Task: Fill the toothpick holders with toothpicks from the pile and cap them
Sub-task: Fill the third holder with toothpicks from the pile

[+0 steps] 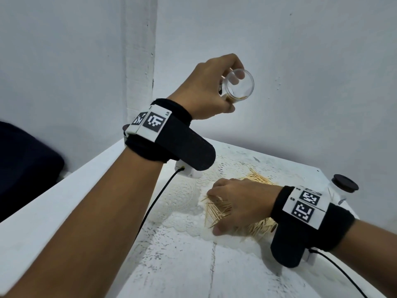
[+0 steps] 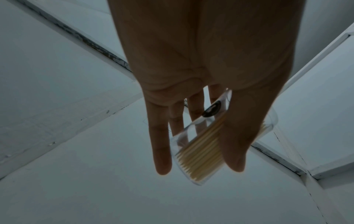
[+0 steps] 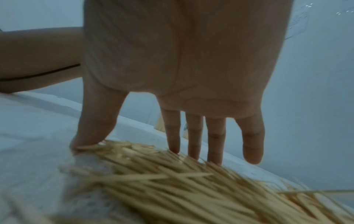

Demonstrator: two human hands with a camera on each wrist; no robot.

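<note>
My left hand is raised high above the table and grips a clear toothpick holder without a cap, tilted with its open mouth toward me. In the left wrist view, thumb and fingers wrap the holder, which has a bundle of toothpicks inside. My right hand lies palm down on the toothpick pile. Its straight fingers and spread thumb touch the pile without lifting anything.
A second holder with a black cap stands at the table's right edge, behind my right wrist. A white lace mat lies under the pile on the white table. Walls meet at a corner close behind. A dark object sits off the table's left.
</note>
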